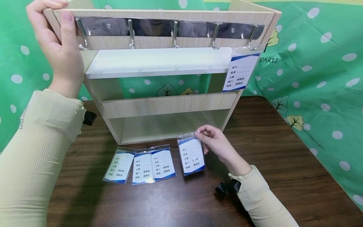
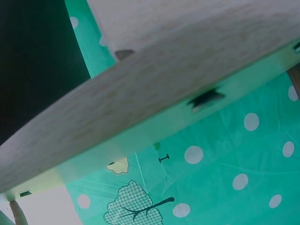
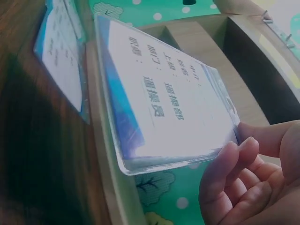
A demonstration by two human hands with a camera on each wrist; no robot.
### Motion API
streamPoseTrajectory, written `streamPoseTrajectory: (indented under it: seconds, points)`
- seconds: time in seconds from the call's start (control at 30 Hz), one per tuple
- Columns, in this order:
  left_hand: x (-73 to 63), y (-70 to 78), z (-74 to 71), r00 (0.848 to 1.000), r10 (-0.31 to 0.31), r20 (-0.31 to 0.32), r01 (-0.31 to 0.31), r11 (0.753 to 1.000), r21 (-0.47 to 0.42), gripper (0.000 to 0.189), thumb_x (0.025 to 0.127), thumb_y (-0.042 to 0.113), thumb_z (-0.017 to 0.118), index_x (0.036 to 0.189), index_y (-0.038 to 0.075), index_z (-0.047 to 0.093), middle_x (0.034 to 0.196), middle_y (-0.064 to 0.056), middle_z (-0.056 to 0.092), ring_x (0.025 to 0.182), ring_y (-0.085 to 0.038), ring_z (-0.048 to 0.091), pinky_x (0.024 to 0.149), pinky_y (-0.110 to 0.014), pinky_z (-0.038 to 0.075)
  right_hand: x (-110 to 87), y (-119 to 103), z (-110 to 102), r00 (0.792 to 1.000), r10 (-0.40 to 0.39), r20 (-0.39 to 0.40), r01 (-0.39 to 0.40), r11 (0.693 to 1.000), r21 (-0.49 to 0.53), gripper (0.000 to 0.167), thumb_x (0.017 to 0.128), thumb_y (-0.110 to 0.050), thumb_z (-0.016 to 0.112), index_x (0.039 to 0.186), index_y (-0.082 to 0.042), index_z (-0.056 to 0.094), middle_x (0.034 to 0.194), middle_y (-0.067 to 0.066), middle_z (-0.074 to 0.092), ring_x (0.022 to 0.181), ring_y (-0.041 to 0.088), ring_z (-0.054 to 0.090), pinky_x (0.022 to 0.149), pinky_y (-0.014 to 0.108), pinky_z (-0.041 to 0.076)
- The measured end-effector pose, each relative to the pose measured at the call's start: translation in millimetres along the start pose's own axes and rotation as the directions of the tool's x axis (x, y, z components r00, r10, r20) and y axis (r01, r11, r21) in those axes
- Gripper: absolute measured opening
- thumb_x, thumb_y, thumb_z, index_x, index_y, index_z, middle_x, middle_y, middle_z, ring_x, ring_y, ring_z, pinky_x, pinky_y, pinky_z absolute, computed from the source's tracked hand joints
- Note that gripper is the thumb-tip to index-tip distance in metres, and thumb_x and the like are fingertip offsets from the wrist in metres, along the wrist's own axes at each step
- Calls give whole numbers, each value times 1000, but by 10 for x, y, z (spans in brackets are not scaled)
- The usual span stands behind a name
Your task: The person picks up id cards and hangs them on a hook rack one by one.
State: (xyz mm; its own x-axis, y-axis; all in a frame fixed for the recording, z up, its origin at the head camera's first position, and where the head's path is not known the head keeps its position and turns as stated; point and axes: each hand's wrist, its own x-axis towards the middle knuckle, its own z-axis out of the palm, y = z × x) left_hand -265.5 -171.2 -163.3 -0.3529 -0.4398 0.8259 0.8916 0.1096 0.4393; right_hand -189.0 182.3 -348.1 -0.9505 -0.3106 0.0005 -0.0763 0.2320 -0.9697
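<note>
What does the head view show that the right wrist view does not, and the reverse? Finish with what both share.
Only the head view: all five hooks and the PARIS lettering.
Only the right wrist view: the palm side of the right hand, its fingers curled inward.
Both: the badge pinched in that hand, another badge lying on the wooden table, the rack and the spotted green cloth.

A staged tabletop workspace, judging by the dotted green cloth (image 1: 317,91) hung behind a wood-grain table (image 1: 278,151).
</note>
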Motion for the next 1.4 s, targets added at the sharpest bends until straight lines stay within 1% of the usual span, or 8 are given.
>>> streamPoseTrajectory:
  seconds: [0.2,0.43,0.6,0.77,0.87,0.97,1.2,1.4]
  points:
    - [-8,-8,-3,1000,10,6,-10,1000,28,13,91,3,48,101,9,54,104,-7,57,89,-18,55,82,-25,44,-40,-111,-25,996,-53,-76,58,997,59,13,99,-9,57,103,3,57,70,-6,58,47,8,44,46,23,43]
    - [-13,-16,-14,1000,19,13,-19,998,61,14,90,3,49,101,9,54,108,-6,57,95,-17,54,85,-24,43,-93,-206,-87,984,-81,-161,94,993,75,6,99,-10,56,100,-6,60,67,-5,56,46,10,45,46,24,44]
    - [-5,-16,-15,1000,25,8,-25,998,49,13,90,2,48,101,8,54,108,-6,57,95,-17,53,86,-24,43,-144,-292,-115,974,-124,-189,142,986,85,5,99,-11,57,99,-9,61,63,-4,53,46,12,45,46,24,43]
    - [-3,-13,-18,1000,29,11,-29,998,52,13,90,3,48,101,8,53,107,-6,58,95,-17,53,86,-24,43,-215,-374,-127,959,-167,-228,195,975,103,7,98,-7,57,96,-11,62,61,-3,52,44,14,43,44,25,41]
    - [-5,-9,-16,999,31,18,-32,997,67,13,91,3,48,101,8,53,108,-6,58,95,-17,53,87,-24,42,-257,-407,-142,950,-187,-252,222,968,119,9,98,-7,57,96,-13,63,60,-2,51,44,14,43,44,24,41]
    - [-7,1,-9,999,35,18,-36,997,62,13,90,3,48,101,8,53,108,-6,58,98,-17,53,88,-24,42,-282,-423,-164,940,-214,-266,254,959,126,9,98,-7,57,96,-13,63,60,-2,51,43,14,42,44,22,42]
    - [-9,29,12,999,51,5,-52,998,19,12,89,1,48,98,7,52,105,-7,57,107,-22,53,96,-26,42,-290,-434,-220,923,-262,-280,309,941,138,13,99,-5,55,94,-14,63,64,-2,52,44,11,43,43,21,42]
    - [-10,32,5,999,54,5,-54,998,15,12,89,1,48,98,7,53,105,-7,57,108,-21,53,96,-26,42,-295,-506,-254,909,-291,-299,346,926,152,14,98,-3,56,93,-13,63,62,-1,51,44,13,42,43,22,41]
